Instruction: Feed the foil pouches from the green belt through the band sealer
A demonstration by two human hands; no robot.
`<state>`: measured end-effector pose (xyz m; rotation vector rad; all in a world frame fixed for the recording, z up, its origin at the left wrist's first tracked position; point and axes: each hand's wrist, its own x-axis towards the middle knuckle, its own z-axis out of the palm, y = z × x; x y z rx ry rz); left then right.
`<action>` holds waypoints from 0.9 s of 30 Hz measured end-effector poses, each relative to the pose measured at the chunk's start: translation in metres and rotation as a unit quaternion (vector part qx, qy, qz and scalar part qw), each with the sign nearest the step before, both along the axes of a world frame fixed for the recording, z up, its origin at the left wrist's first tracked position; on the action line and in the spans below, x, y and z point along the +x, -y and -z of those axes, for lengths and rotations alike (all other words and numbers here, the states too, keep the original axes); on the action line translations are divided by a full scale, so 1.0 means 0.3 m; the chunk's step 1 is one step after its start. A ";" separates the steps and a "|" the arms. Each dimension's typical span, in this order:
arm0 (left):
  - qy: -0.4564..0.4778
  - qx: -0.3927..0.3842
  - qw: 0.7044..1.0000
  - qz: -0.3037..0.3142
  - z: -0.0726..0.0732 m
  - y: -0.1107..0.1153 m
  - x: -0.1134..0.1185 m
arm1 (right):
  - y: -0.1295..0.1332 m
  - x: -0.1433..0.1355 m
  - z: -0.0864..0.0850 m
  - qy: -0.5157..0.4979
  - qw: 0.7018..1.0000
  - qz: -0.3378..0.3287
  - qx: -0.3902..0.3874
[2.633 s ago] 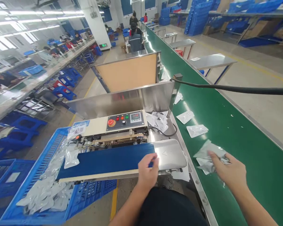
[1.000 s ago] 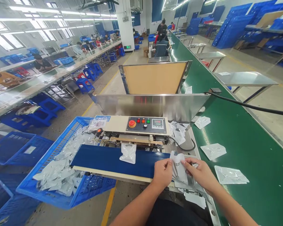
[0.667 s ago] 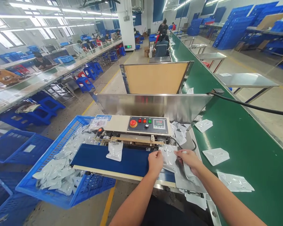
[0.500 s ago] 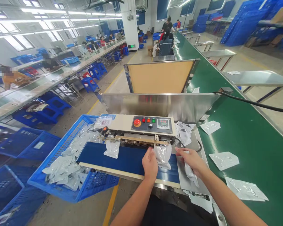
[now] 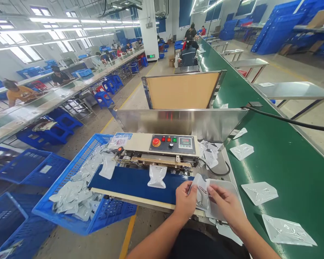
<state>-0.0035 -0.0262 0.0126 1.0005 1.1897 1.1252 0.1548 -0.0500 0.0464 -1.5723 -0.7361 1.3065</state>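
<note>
Between both hands, over the right end of the blue belt, is a white plastic pouch [image 5: 202,196] with dark print on it. My left hand [image 5: 185,201] pinches its left edge. Thumb and fingers of my right hand [image 5: 228,205] grip the right side near the top. In front stands a band sealer [image 5: 140,142] with a control panel [image 5: 172,144] of buttons and a display. One filled pouch [image 5: 157,177] hangs from its sealing slot over the blue belt [image 5: 135,189]. Another pouch [image 5: 107,167] is at the belt's left end.
A blue crate [image 5: 37,208] heaped with pouches stands left of the sealer. On the right runs a green conveyor [image 5: 283,162] with several loose pouches. A metal panel [image 5: 178,120] rises behind the sealer, and a black cable [image 5: 291,120] crosses the conveyor.
The pouch by my left hand has gone left along the sealer, and the one ahead reached the belt's left end. My left hand moved right; both hands now hold another pouch.
</note>
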 end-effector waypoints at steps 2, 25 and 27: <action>0.000 -0.015 1.000 -0.003 0.026 -0.017 0.019 | 0.005 0.046 0.045 0.047 0.999 0.009 -0.015; -0.088 0.000 0.953 -0.291 0.100 -0.110 -0.391 | 0.527 0.488 0.238 0.347 0.865 0.268 -0.245; -0.084 0.022 0.952 -0.295 0.083 -0.099 -0.431 | 0.805 0.609 0.315 0.362 0.737 0.387 -0.419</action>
